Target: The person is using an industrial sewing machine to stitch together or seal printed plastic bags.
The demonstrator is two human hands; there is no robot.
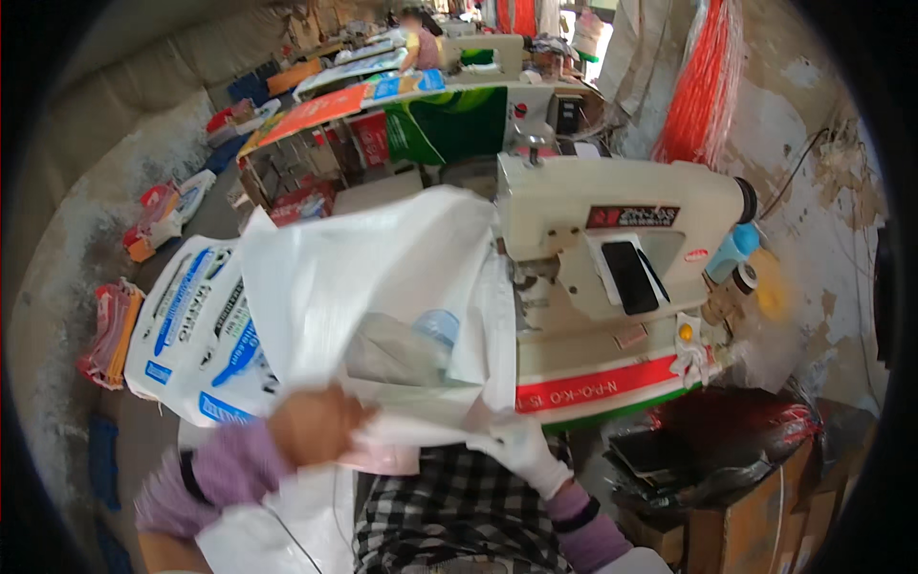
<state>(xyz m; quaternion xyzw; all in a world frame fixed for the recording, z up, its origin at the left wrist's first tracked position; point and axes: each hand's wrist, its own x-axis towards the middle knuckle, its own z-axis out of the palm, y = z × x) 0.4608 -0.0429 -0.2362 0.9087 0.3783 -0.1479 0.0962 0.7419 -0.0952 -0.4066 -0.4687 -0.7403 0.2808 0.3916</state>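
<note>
A large white plastic sack point(382, 277) spreads in front of me, its raised far part billowing beside the sewing machine point(622, 210). Its near edge runs between my two hands. My left hand point(320, 426), bare and blurred by motion, is closed on that edge at the left. In a white glove, my right hand point(526, 454) grips the edge at the right, close to the machine's bed; its fingertips are partly lost against the white material. A grey and light blue patch shows through a fold of the sack.
Printed white sacks point(196, 325) lie at the left. A dark phone point(631, 277) rests against the machine. Red strands point(708, 86) hang by the wall. Cardboard boxes point(755, 517) and dark plastic-wrapped goods point(708, 445) stand at the lower right. Another person point(421, 43) sits far back.
</note>
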